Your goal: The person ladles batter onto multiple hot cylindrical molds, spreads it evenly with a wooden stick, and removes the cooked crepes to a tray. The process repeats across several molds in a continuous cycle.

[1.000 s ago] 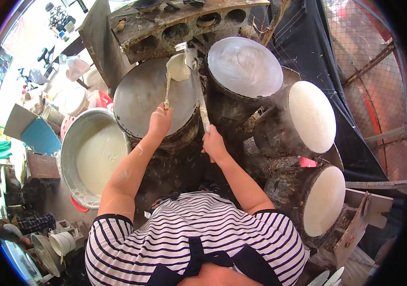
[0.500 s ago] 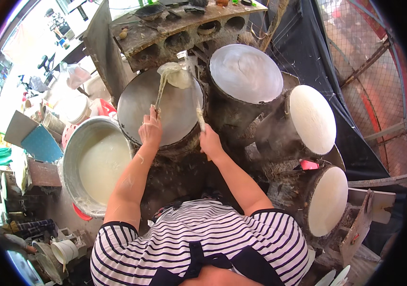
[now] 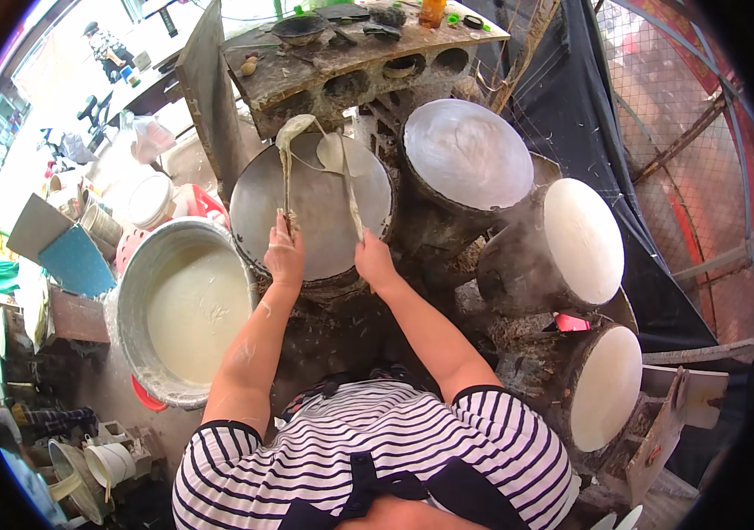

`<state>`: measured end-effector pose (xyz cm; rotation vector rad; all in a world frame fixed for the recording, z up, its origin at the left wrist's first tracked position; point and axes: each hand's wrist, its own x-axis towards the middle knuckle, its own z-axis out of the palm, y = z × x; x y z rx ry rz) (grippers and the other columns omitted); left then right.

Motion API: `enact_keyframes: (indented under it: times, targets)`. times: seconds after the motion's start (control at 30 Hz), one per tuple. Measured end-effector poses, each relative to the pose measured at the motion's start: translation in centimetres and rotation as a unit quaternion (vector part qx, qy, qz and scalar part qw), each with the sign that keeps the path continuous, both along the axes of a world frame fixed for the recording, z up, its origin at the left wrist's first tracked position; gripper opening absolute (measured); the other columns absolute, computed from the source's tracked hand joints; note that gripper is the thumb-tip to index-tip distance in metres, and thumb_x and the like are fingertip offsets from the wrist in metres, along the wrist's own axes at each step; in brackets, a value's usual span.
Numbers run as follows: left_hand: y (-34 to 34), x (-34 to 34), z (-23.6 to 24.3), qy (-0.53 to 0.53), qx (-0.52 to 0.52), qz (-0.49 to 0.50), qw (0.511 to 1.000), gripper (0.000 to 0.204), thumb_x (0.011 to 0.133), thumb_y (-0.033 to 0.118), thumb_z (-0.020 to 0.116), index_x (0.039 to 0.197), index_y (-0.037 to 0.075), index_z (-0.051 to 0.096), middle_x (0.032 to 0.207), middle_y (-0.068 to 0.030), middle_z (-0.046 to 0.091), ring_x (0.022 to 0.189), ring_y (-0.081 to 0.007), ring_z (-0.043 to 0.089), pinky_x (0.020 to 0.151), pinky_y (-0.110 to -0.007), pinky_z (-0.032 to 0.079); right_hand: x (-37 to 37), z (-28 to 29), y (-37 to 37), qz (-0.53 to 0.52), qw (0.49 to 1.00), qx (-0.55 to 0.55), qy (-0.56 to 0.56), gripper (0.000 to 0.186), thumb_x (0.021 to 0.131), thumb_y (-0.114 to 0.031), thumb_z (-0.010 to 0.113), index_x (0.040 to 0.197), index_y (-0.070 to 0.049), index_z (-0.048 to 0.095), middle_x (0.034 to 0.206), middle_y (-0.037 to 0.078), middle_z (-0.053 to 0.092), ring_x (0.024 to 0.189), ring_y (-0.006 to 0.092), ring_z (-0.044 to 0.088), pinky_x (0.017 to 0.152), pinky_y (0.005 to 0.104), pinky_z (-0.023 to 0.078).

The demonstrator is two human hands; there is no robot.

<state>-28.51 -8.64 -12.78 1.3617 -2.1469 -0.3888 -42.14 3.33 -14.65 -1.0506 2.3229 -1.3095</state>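
Head view: over the round griddle [image 3: 315,208], I see my left hand [image 3: 284,256] and right hand [image 3: 375,262] each clamped on a stick, lifting a thin batter sheet [image 3: 306,141] at its far rim.

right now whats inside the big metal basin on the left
The metal basin holds pale, creamy liquid batter filling most of it. Its bottom is covered by the batter, so anything beneath is unseen.

We see a grey round griddle [image 3: 315,208] with pale cream batter sheet [image 3: 293,132] lifted over it. The metal basin [image 3: 134,291] holds off-white batter [image 3: 196,314]. Two drums carry white tops [image 3: 584,238], and the shirt [image 3: 377,459] is striped black and white.
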Motion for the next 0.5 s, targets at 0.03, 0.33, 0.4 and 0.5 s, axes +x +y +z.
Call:
enact_keyframes:
  times: [0.03,0.33,0.4,0.5]
  targets:
    - [-0.1,0.2,-0.4,0.034,-0.014,-0.007,0.999,0.048,0.086,0.028,0.052,0.128,0.008,0.043,0.1,-0.0153,0.057,0.081,-0.0332,0.06,0.068,-0.041,0.049,0.0,0.2,-0.7,0.008,1.0,-0.002,0.004,0.02,0.082,-0.011,0.046,0.097,0.0,0.052,0.081,0.028,0.056,0.08,0.0456,0.053,0.067,0.0473,0.044]
    - [1.1,0.0,1.8,0.352,0.163,-0.079,0.918,0.025,0.087,0.017,0.054,0.107,0.002,0.054,0.071,-0.005,0.056,0.057,-0.0139,0.054,0.05,-0.028,0.045,-1.3,-0.3,-2.2,0.038,0.996,0.07,0.028,0.034,0.08,-0.011,0.046,0.111,0.003,0.051,0.082,0.027,0.06,0.082,0.0439,0.056,0.074,0.049,0.044]
    - [1.8,0.4,3.8,0.409,0.345,-0.037,0.844,0.019,0.087,0.017,0.055,0.098,0.003,0.056,0.067,-0.0014,0.051,0.046,-0.0101,0.048,0.038,-0.025,0.038,-2.2,1.6,-2.1,0.066,0.993,0.092,0.037,0.034,0.08,-0.009,0.045,0.111,0.002,0.053,0.082,0.027,0.06,0.082,0.044,0.057,0.074,0.0491,0.045]
    - [2.6,0.6,4.7,0.458,0.345,-0.032,0.819,0.013,0.088,0.019,0.055,0.089,0.006,0.055,0.062,0.0013,0.045,0.037,-0.0074,0.039,0.029,-0.023,0.028,-2.8,0.5,-0.8,-0.007,0.997,0.026,0.069,0.031,0.08,-0.01,0.044,0.108,-0.001,0.055,0.083,0.028,0.059,0.081,0.0446,0.056,0.073,0.0501,0.045]
